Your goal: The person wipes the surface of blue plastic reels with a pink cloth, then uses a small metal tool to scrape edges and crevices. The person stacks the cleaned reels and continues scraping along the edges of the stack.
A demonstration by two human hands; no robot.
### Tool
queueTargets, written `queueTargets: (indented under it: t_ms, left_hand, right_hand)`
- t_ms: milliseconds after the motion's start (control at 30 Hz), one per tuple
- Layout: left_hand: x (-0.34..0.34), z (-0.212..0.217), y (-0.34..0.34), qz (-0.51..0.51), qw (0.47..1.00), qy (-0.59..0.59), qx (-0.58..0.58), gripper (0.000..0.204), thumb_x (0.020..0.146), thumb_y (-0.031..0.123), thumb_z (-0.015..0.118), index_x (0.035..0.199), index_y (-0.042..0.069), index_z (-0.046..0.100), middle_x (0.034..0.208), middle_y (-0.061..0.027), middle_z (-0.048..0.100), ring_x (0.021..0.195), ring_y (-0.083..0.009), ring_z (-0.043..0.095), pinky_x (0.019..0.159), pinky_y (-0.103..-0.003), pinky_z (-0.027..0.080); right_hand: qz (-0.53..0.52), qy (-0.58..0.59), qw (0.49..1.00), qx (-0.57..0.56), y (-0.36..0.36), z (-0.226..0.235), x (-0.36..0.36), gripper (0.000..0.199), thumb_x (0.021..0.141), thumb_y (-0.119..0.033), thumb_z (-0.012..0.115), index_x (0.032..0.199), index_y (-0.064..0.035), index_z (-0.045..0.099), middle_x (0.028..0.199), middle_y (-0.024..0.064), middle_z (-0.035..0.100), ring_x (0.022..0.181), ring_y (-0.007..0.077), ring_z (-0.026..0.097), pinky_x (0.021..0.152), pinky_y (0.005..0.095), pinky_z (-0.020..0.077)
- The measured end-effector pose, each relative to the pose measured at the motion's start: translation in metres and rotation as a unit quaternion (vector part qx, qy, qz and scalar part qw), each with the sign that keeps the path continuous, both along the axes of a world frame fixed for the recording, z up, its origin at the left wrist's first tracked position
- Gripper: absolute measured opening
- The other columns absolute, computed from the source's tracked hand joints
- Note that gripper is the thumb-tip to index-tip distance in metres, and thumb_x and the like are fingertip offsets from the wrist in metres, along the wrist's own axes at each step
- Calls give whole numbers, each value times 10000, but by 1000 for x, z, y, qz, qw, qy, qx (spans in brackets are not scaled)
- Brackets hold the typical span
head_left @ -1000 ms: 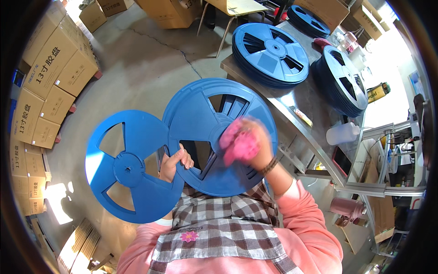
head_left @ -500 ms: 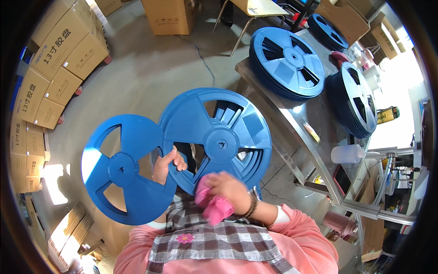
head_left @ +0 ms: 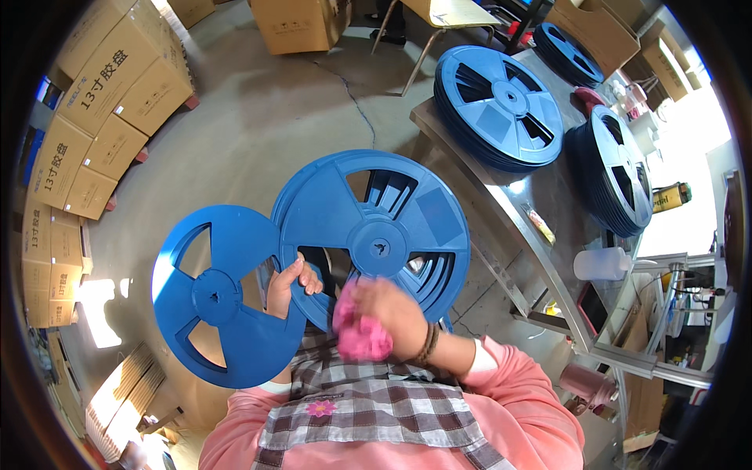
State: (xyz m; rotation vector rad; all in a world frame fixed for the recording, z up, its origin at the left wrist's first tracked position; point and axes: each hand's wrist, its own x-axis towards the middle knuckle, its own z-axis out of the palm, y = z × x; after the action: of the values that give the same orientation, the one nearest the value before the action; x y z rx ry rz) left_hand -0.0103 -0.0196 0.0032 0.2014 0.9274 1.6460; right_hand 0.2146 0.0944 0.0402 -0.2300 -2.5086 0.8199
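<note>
A single blue plastic reel disc [head_left: 247,247] is held upright in my left hand [head_left: 294,286], with the fingers wrapped round its edge at a cut-out. Just to the right, partly against that hand, several blue reels [head_left: 325,204] are stacked in front of my lap; their support is hidden. Bunched in my right hand [head_left: 395,313] is a pink cloth [head_left: 363,335]. This hand, blurred by motion, is over the lower edge of the stack; I cannot tell whether the cloth touches it.
A metal workbench [head_left: 501,205] on the right bears more stacked blue reels [head_left: 493,102], a white bottle [head_left: 601,264] and a small wrapped packet [head_left: 540,225]. Cardboard boxes [head_left: 94,102] rise at the left. A chair [head_left: 454,14] stands at the back.
My right hand and the pink cloth have moved slightly up over the stack. The disc in my left hand has shifted a little to the right. Both grips are unchanged.
</note>
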Motion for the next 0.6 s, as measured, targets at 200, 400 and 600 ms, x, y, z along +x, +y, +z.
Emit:
queueTargets:
  t_ms: [200, 400, 600]
  left_hand:
    - [6, -6, 17, -36, 998, 15, 44, 165, 988, 211, 558, 886, 105, 483, 650, -32, 505, 591, -169, 536, 614, -337, 430]
    - [11, -9, 31, -66, 995, 1, 72, 147, 978, 195, 557, 896, 99, 483, 634, -38, 505, 576, -167, 541, 605, -340, 448]
    - [12, 3, 23, -12, 998, 37, 52, 50, 896, 36, 539, 944, 38, 525, 646, -87, 531, 565, -202, 548, 573, -354, 454]
  right_hand:
    - [-272, -14, 960, -70, 58, -28, 65, 279, 811, -179, 651, 1068, -73, 635, 1147, 106, 656, 1143, 260, 597, 981, 397, 449]
    - [-494, 87, 854, -138, 185, -24, -7, 303, 812, -227, 728, 1082, -104, 664, 1048, 158, 685, 986, 338, 663, 827, 406, 520]
    - [-130, 56, 983, -113, 117, 40, -174, 297, 751, -239, 743, 1002, -100, 669, 1010, 173, 674, 997, 360, 639, 857, 438, 502]
